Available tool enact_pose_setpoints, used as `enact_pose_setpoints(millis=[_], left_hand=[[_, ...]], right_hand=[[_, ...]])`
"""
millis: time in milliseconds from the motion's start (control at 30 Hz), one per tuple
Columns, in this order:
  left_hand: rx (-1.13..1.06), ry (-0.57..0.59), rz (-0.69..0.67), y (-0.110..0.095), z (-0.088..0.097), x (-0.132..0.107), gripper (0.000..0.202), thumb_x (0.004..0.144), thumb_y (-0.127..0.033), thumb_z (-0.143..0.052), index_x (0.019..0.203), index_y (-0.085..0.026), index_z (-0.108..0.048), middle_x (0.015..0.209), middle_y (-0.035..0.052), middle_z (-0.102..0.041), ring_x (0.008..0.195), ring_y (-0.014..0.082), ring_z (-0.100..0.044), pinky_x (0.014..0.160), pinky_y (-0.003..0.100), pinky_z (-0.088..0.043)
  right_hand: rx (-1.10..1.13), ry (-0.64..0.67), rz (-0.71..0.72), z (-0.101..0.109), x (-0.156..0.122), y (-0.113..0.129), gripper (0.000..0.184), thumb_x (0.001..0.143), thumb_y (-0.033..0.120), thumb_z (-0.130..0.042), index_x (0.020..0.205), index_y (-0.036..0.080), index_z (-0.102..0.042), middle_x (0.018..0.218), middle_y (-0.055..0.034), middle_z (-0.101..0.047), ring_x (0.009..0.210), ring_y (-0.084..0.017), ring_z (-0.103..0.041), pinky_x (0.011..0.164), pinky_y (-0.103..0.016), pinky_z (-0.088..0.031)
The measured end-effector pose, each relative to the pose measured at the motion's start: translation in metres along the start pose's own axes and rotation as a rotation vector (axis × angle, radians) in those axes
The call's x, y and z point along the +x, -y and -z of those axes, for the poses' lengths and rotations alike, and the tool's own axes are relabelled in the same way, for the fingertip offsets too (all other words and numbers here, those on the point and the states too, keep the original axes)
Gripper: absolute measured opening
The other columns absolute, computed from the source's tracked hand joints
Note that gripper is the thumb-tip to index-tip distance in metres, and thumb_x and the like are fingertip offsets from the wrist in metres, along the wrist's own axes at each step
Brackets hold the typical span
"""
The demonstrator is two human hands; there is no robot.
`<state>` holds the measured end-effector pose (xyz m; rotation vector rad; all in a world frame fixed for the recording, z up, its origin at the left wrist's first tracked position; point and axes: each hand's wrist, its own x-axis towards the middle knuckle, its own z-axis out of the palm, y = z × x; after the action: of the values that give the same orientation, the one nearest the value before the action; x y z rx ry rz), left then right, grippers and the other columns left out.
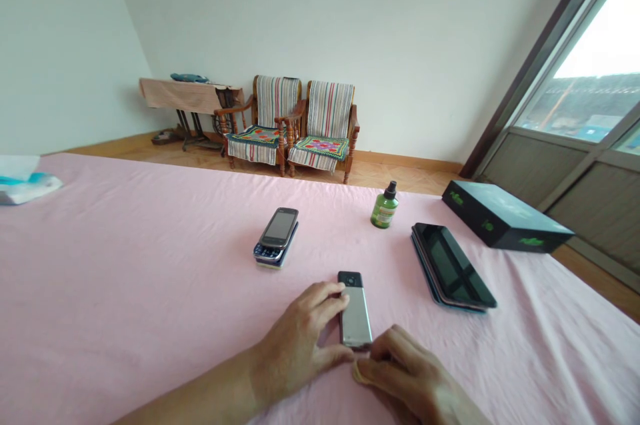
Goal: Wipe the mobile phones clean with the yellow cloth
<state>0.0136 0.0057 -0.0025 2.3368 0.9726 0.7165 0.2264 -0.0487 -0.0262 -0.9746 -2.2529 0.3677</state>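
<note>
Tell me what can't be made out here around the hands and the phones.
Head view:
Silver phone: screen side faces the cloth; near end hidden by the right hand.
Right hand: cut by the bottom edge; tan thing beneath it unclear.
Left hand: whether it clasps the phone, unclear.
Stacked phones: number too small to count.
Green bottle: label too small to read.

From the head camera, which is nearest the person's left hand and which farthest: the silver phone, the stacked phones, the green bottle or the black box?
1. Silver phone, centre, touched by the left hand.
2. Stacked phones, beyond the hand, slightly left.
3. Green bottle, farther back, to the right.
4. Black box, at the far right edge.
</note>
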Motion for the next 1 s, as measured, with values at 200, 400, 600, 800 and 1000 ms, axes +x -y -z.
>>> enact_pose_setpoints(millis=[200,400,600,800,1000], left_hand=[[0.046,0.007,-0.055,-0.006,0.002,-0.003,0.039,0.077,-0.012,-0.079,0.113,-0.014,-0.064,0.113,0.0087,-0.063,0.106,0.0247,-0.059,0.095,0.037,-0.051],[0.07,0.052,-0.071,-0.005,0.001,-0.004,0.028,0.082,-0.013,-0.075,0.108,-0.015,-0.066,0.108,0.0083,-0.063,0.101,0.0238,-0.06,0.092,0.035,-0.052],[0.046,0.058,-0.046,-0.007,0.001,-0.003,0.027,0.08,-0.01,-0.076,0.103,-0.016,-0.065,0.108,0.0069,-0.063,0.102,0.0233,-0.059,0.092,0.034,-0.05],[0.004,-0.007,0.104,-0.008,0.0,-0.002,0.045,0.066,-0.008,-0.087,0.099,-0.016,-0.057,0.102,0.0036,-0.06,0.099,0.0238,-0.058,0.089,0.036,-0.049],[-0.044,-0.064,0.12,-0.006,0.0,-0.001,0.044,0.067,-0.01,-0.085,0.094,-0.019,-0.053,0.094,-0.0003,-0.057,0.088,0.0199,-0.058,0.08,0.032,-0.05]], right_hand=[[0.077,-0.141,-0.234,0.025,0.04,-0.022,0.026,0.092,0.012,-0.048,0.103,0.022,-0.07,0.088,-0.0056,-0.058,0.079,-0.017,-0.061,0.065,-0.025,-0.049],[0.002,-0.185,-0.187,0.004,0.086,-0.056,0.021,0.09,0.012,-0.055,0.091,0.018,-0.075,0.079,-0.005,-0.057,0.072,-0.017,-0.059,0.064,-0.027,-0.047],[-0.028,-0.108,-0.116,-0.009,0.087,-0.049,0.029,0.091,0.005,-0.048,0.092,0.019,-0.074,0.082,-0.007,-0.057,0.081,-0.021,-0.053,0.069,-0.031,-0.045],[0.0,0.054,-0.098,0.003,0.067,-0.013,0.03,0.094,0.006,-0.045,0.086,0.019,-0.07,0.084,-0.0064,-0.057,0.082,-0.02,-0.051,0.07,-0.031,-0.045],[0.067,0.116,-0.1,0.002,0.044,0.01,0.024,0.093,0.005,-0.048,0.092,0.018,-0.069,0.09,-0.008,-0.06,0.087,-0.021,-0.053,0.072,-0.031,-0.046]])
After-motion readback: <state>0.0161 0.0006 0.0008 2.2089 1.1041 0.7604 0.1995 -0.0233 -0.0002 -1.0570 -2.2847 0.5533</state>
